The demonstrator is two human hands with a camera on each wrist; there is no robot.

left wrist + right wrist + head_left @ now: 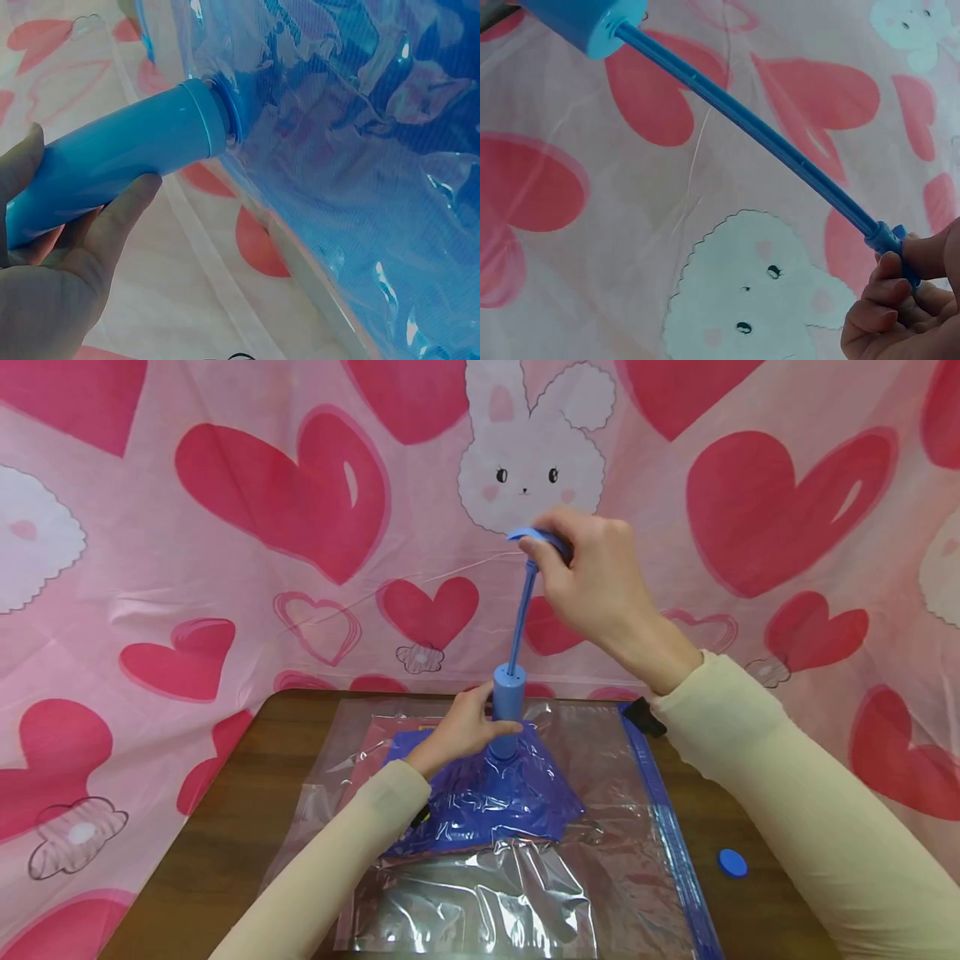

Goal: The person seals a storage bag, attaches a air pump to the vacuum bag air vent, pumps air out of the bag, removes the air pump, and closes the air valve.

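Note:
A blue hand pump (508, 693) stands upright on a clear plastic storage bag (480, 902), its lower end over the blue contents (517, 814). My left hand (467, 724) grips the barrel, thumb and fingers on opposite sides. In the left wrist view the pump's collar (202, 116) meets a round port in the plastic. The long rod (521, 618) is drawn well out of the barrel. High above the bag, my right hand (592, 564) holds the crosswise handle (525, 534) at the rod's top. Its curled fingers partly hide that handle in the right wrist view.
A small blue disc-shaped cap (732, 863) lies on the brown wooden table (225, 793), right of the bag. Along the bag's right side runs a blue zip strip (678, 843). Behind the table hangs a pink cloth (427, 435) with hearts and rabbits.

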